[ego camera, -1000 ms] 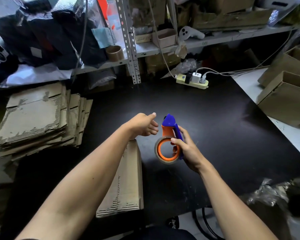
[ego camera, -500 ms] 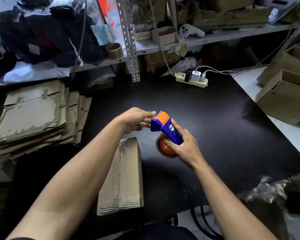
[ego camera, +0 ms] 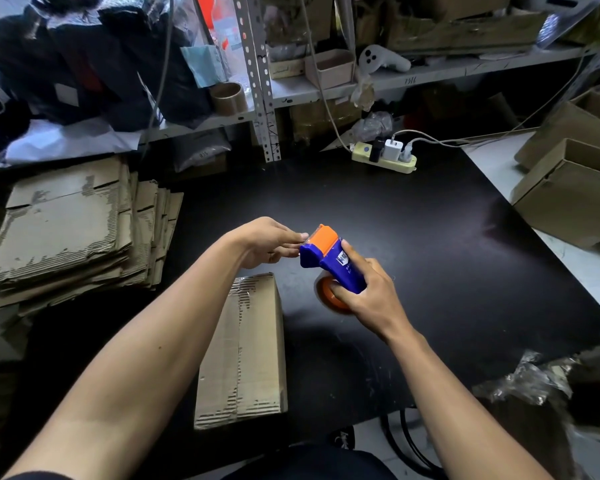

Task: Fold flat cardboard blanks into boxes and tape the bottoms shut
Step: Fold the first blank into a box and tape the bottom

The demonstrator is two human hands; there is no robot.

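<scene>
Two bare arms reach out over a black table [ego camera: 413, 237]. Near the person, under the left arm, lies a flat box blank [ego camera: 246, 355]. It is long and brown, with torn, bumpy edges, and it lies flat on the table.

Just past the blank, the right hand [ego camera: 368, 299] grips a tape gun [ego camera: 333, 265]. Its fingers curl round the blue body, and the thumb lies along the side. The gun is blue with an orange tip, and an orange roll shows under the hand. The gun is held up off the table, tip pointing away and a bit to the left.

The left hand [ego camera: 271, 242] is at the orange tip. Its fingertips are pinched together right at the tip. They may be holding the end of the tape, but it is too small to tell.

Farther off on the left sits a pile of blanks [ego camera: 63, 230], flat and worn, fanned out a bit at the right side. On the far right, on a white top, stand folded boxes [ego camera: 572, 195] with open tops.

At the back edge of the table lies a power strip [ego camera: 385, 157] with plugs and white wires in it. Behind it stands a metal shelf [ego camera: 326, 91]. On the shelf sit dark bags [ego camera: 94, 64], a tape core [ego camera: 229, 97], a small box [ego camera: 329, 69] and a white controller [ego camera: 381, 60].
</scene>
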